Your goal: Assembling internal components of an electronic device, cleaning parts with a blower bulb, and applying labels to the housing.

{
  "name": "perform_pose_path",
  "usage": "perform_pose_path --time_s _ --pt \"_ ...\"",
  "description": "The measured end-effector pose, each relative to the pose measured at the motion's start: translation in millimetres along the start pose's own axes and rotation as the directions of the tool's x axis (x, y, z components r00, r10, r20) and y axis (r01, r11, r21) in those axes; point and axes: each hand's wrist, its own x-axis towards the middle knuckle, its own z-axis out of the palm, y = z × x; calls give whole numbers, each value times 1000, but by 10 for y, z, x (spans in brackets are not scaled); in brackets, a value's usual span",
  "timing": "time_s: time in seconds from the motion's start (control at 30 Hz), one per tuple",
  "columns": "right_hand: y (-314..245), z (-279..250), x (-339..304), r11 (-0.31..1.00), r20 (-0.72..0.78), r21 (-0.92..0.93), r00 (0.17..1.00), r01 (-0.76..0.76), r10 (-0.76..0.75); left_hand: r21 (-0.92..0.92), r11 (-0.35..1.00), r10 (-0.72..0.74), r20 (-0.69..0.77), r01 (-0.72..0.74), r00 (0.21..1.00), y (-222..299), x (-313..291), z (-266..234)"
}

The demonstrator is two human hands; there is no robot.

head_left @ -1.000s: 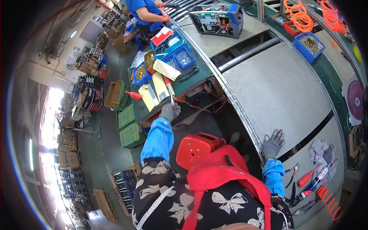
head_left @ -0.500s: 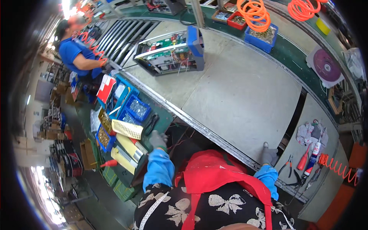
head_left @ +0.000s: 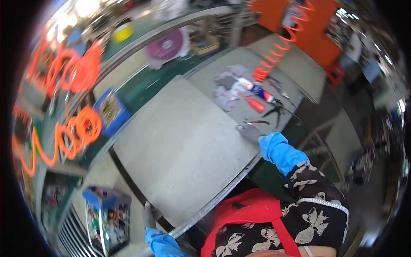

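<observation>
A large flat grey board (head_left: 184,145) lies on the bench in front of me. My left hand (head_left: 150,217), in a grey glove, is closed on its left edge, by a dark gap, with the thumb upright and the other fingers mostly hidden. At the board's right edge my right hand (head_left: 251,133), gloved the same way, is closed with the thumb over the top, its other fingers partly out of sight. Past the left hand stands an open-sided electronic unit (head_left: 109,216) with a blue corner and bare circuit boards.
Beyond my right hand lie pliers (head_left: 258,122), a red-handled tool (head_left: 253,103), a sealant tube (head_left: 259,91) and a crumpled rag (head_left: 227,85). Orange coiled hoses (head_left: 81,132) hang at left, near a blue parts bin (head_left: 110,112). A metal rail (head_left: 222,195) runs along the bench front.
My view has swung right. My left hand has gone from beside the parts trays to the board's left edge. The board has shifted right; the gap now shows on its left side.
</observation>
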Motion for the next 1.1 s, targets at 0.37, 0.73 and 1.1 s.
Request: perform_pose_path --time_s 0.37,0.73,1.1 --pt "1142 -530 -709 949 -286 279 931 -148 229 539 833 358 -356 -123 863 -26 -91 1341" --pt "3312 -1080 -2487 856 -440 487 797 -175 414 -434 830 406 36 -351 913 -776 -1313 3126" --pt "5467 -272 -3744 280 -335 940 381 194 862 49 778 588 296 -626 753 505 -1500 6058"
